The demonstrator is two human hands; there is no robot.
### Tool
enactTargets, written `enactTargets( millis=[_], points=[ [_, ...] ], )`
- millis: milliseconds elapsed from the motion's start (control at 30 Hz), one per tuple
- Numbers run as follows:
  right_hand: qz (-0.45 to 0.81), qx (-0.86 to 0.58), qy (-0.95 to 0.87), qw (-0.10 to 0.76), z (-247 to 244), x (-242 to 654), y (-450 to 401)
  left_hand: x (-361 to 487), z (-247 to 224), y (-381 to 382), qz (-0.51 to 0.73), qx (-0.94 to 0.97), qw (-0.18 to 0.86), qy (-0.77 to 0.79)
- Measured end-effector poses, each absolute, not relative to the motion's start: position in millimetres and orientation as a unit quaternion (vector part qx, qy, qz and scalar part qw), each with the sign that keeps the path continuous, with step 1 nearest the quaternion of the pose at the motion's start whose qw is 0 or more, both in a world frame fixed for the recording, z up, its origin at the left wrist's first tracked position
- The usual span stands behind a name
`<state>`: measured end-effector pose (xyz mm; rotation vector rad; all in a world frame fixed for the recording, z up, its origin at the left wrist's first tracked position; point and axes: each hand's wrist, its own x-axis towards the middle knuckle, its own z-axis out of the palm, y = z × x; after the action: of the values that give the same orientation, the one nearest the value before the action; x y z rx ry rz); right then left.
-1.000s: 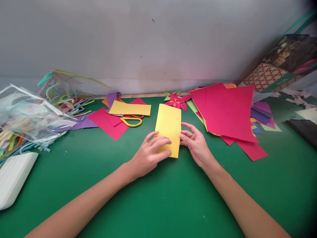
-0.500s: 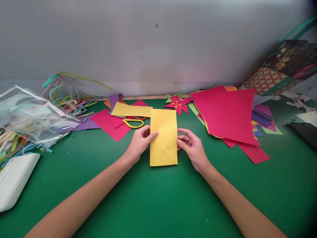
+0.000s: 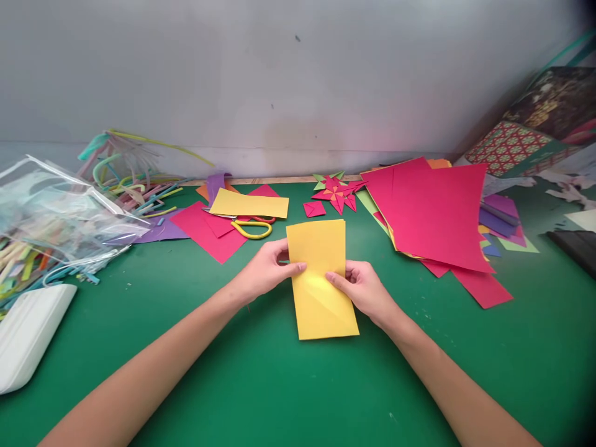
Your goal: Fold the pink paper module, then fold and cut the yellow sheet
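A folded yellow sheet of paper point(image 3: 321, 310) is held upright and slightly tilted in front of me, with a faint diagonal crease across its lower part. My left hand point(image 3: 270, 270) pinches its left edge, thumb on the front and fingers behind. At the right edge, my right hand point(image 3: 365, 288) grips it the same way, its thumb lying on the front face. Behind the sheet lie a small folded red square point(image 3: 315, 209) and a red paper star point(image 3: 336, 194). Yellow-handled scissors point(image 3: 254, 231) rest to the left, partly under a yellow paper strip point(image 3: 251, 203).
A stack of red sheets point(image 3: 428, 217) lies at the right, near a patterned box point(image 3: 507, 149). On the left are a clear plastic bag point(image 3: 60, 205), colourful paper strips point(image 3: 153, 198) and a white device point(image 3: 35, 335). The green table point(image 3: 233, 385) meets a grey wall point(image 3: 209, 74).
The yellow paper has come nearer and tilted, uncovering the small red square. My right hand has moved from beside its edge to a grip with the thumb on the front.
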<state>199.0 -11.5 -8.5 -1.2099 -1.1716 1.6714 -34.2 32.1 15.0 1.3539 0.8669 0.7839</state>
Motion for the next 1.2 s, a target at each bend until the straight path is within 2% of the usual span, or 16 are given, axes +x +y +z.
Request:
enactTargets(
  millis=[167,400,633,700,867,1000,1200],
  points=[
    [0.669,-0.479,-0.462,0.331,-2.4,204.1,-10.4,-45.8,21.8,41.5,0.313,0.601,0.612,0.407],
    [0.676,-0.485,-0.47,0.295,0.1,208.1,-10.0,-53.1,24.7,44.2,0.362,0.615,0.545,0.439],
    [0.693,-0.452,-0.496,0.263,1.3,208.5,-10.5,-45.5,24.9,39.8,0.391,0.589,0.542,0.454],
    [0.676,-0.441,-0.525,0.27,3.3,209.5,-9.7,-45.8,26.6,39.5,0.388,0.595,0.531,0.462],
    [0.543,-0.469,-0.584,0.38,14.0,212.8,-8.6,-46.2,38.7,34.3,0.263,0.709,0.485,0.44],
    [0.473,-0.504,-0.638,0.339,16.5,206.8,-13.0,-34.5,39.1,26.1,0.235,0.768,0.42,0.422],
    [0.487,-0.519,-0.63,0.311,12.7,200.0,-16.9,-20.1,30.3,21.1,0.296,0.746,0.408,0.434]
  ],
)
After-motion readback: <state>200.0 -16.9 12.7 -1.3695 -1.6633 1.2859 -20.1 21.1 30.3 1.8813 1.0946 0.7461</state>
